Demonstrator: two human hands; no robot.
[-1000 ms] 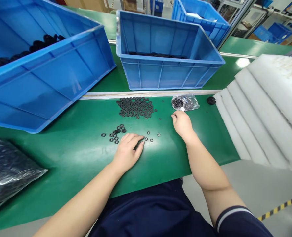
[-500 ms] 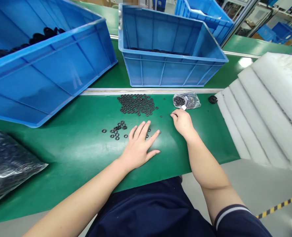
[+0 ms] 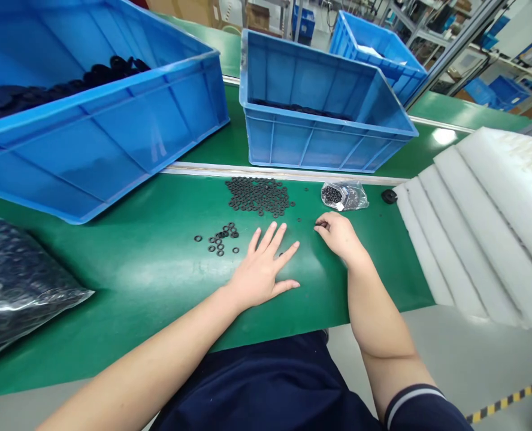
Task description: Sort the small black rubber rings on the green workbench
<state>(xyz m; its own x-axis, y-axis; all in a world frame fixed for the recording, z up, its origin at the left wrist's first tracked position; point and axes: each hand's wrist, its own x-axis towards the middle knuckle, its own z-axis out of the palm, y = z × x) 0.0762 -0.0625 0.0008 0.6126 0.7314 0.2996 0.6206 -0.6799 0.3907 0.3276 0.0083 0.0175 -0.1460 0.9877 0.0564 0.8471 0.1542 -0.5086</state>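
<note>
My left hand lies palm down with its fingers spread on the green work surface. A bit of a small black ring shows between its fingers. Left of its fingertips is a loose cluster of black rings. Beyond them, many more rings lie packed in a flat patch. To the right, my right hand is pinched, with a dark piece, apparently a black ring, at its fingertips. Just past this hand sits a clear plastic bag of small dark parts.
Two blue crates holding dark parts stand at the back. A clear bag of dark rings lies at the left. White foam sheets are stacked at the right, beside a black round part.
The view has shifted slightly. My right hand has moved a little nearer, and a dark piece now shows at its fingertips. Fewer rings show by my left fingers, which stay spread.
</note>
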